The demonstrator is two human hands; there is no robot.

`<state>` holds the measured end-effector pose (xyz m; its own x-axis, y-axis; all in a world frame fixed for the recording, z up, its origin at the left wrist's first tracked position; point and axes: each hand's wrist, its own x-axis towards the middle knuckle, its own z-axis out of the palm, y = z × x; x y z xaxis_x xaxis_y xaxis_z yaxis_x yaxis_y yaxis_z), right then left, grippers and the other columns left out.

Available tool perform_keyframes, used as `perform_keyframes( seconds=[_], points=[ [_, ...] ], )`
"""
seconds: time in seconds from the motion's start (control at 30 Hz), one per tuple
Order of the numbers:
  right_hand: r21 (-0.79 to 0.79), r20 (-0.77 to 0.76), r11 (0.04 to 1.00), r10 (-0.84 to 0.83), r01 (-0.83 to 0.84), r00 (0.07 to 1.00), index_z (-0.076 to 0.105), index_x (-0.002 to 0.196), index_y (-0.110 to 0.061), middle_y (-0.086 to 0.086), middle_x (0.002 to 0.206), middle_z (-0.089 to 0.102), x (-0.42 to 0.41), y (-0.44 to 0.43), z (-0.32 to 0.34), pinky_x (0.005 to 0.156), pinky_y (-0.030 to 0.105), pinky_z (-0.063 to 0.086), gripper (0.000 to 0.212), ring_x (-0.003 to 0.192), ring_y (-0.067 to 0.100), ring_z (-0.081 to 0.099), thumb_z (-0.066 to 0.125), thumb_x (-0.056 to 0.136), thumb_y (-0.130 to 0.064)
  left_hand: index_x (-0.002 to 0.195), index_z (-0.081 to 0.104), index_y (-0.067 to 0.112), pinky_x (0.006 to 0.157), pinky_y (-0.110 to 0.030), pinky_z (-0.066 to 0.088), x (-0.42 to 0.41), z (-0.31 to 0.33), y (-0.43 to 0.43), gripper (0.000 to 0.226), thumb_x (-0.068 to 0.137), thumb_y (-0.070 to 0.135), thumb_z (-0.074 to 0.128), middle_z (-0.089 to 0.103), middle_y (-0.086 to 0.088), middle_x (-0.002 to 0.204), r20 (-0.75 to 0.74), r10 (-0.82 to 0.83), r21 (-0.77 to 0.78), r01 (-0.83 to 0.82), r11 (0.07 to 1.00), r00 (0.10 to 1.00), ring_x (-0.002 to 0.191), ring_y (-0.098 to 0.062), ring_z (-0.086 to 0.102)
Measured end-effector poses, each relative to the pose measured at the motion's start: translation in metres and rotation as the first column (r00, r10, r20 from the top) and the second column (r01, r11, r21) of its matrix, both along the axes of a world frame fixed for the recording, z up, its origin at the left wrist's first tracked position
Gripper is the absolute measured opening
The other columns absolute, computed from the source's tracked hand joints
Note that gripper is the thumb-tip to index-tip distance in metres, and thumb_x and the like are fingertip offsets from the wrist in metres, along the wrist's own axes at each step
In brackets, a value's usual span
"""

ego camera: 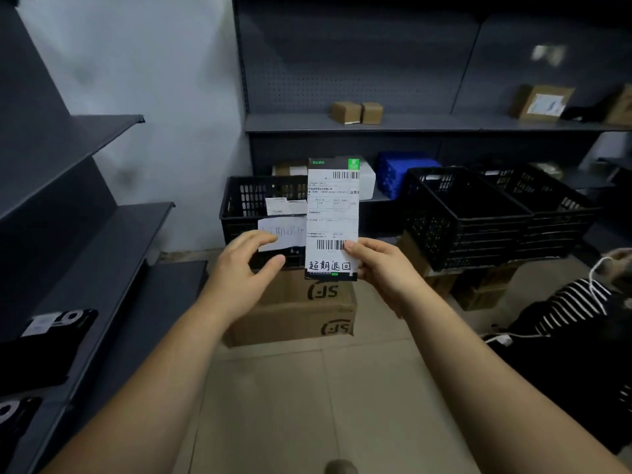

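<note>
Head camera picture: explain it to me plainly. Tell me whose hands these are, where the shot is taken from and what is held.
There is no machine here: the camera sits on a person's head, looking forward and down, so both bare arms are that person's. The right hand pinches a flat parcel with a white shipping label, upright, near its lower end. The left hand hovers beside it, fingers relaxed, holding nothing. Behind stand black crates on cardboard boxes, before grey shelves.

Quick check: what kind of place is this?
Likely a courier parcel stockroom: grey metal shelving with small cartons, black plastic crates on SF-marked boxes, and the right hand holds a barcode-labelled parcel.
</note>
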<state>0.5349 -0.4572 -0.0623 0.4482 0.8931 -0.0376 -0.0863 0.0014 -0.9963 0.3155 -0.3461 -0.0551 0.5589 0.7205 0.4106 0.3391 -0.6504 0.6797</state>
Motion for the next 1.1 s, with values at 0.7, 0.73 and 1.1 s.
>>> perform_keyframes(
  seconds=[0.7,0.73,1.1],
  points=[
    [-0.162,0.018,0.986,0.05,-0.047,0.999,0.072,0.105,-0.008,0.01,0.102,0.076,0.226,0.415,-0.038,0.097,0.044,0.054,0.019,0.1,0.03,0.071,0.064,0.094,-0.02,0.126,0.06,0.021,0.102,-0.027,0.039,0.208,-0.049,0.404,0.035,0.092,0.031,0.061,0.051,0.017,0.124,-0.044,0.111,-0.071,-0.114,0.991,0.993,0.115,-0.002,0.047],
    [-0.186,0.025,0.982,0.051,-0.045,0.998,0.072,0.105,-0.008,0.009,0.102,0.076,0.235,0.436,-0.045,0.098,0.046,0.053,0.019,0.101,0.03,0.071,0.063,0.094,-0.021,0.126,0.06,0.021,0.101,-0.028,0.039,0.214,-0.054,0.425,0.035,0.092,0.032,0.061,0.052,0.016,0.124,-0.052,0.106,-0.073,-0.109,0.991,0.993,0.115,-0.002,0.047],
    [-0.495,0.016,0.864,0.115,-0.092,0.993,0.069,0.108,0.002,0.006,0.1,0.077,0.322,0.56,-0.143,0.098,0.046,0.053,0.03,0.1,0.028,0.071,0.065,0.093,-0.025,0.125,0.06,0.025,0.104,-0.024,0.035,0.286,-0.133,0.554,0.033,0.093,0.031,0.062,0.051,0.017,0.123,-0.194,0.014,-0.3,-0.073,0.951,0.981,0.116,-0.001,0.046]
  ],
)
